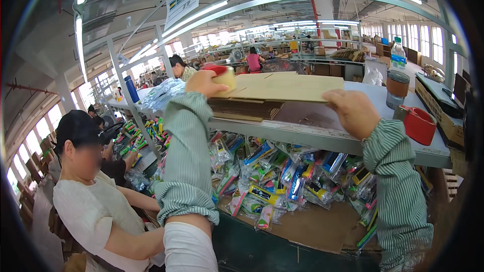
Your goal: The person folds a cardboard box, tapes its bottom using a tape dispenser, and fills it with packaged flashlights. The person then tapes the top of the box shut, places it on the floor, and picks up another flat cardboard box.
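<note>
My left hand (201, 83) is closed round a red tape dispenser with a roll of yellowish tape (228, 77), at the left end of a flat cardboard sheet (290, 86). My right hand (354, 113) grips that sheet by its near right corner, thumb and fingers pressed together. The sheet lies level, just above a stack of brown flattened cardboard (247, 110) on the raised shelf (322, 130). Striped sleeves cover both my forearms. Whether my left fingers also touch the sheet is hard to make out.
Below the shelf, a heap of small bagged colourful items (287, 176) covers much of the lower bench. To the right stand a red tape dispenser (419, 125), a lidded cup (397, 89) and a water bottle (398, 55). A co-worker (96, 196) sits close on my left; clear plastic bags (164, 94) lie on the shelf.
</note>
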`<state>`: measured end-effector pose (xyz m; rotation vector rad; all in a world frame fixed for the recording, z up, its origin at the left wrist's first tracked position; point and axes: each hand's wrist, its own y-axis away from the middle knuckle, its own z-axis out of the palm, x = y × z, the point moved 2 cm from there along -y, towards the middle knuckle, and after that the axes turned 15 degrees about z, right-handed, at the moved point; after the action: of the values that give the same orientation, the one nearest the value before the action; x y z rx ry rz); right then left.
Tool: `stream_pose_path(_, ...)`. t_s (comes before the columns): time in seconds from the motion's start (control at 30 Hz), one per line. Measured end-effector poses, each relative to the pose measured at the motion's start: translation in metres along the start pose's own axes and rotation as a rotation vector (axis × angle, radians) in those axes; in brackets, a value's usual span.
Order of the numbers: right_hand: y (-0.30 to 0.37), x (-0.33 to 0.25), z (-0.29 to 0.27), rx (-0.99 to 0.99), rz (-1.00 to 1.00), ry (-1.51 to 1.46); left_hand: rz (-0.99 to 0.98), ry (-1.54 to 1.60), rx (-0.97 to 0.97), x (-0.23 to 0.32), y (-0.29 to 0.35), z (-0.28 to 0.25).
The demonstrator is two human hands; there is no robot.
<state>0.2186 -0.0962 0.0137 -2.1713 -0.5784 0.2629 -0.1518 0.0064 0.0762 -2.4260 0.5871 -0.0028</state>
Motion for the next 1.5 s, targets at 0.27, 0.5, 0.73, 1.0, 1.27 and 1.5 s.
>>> stream_pose_path(0.27,0.001,-0.010,0.001,0.105,0.091,-0.089,-0.208,-0.186,0.096,-0.098,0.061,-0.032)
stream_pose_path(0.5,-0.051,-0.055,0.053,-0.046,0.275,0.272,-0.350,-0.204,0.002,-0.115,0.072,-0.005)
stream_pose_path(0.73,-0.074,-0.125,0.127,-0.195,0.136,0.267,-0.368,-0.175,0.004,-0.117,0.085,0.003)
stream_pose_path(1.0,-0.110,-0.105,0.145,-0.393,-0.158,0.233,-0.370,-0.219,0.020,-0.128,0.096,-0.001)
stream_pose_path(1.27,-0.077,-0.037,0.092,-0.475,-0.175,0.393,-0.408,-0.218,0.052,-0.157,0.084,0.015)
stream_pose_path(1.5,-0.068,-0.027,0.085,-0.433,-0.186,0.398,-0.238,-0.195,-0.043,-0.199,0.063,0.080)
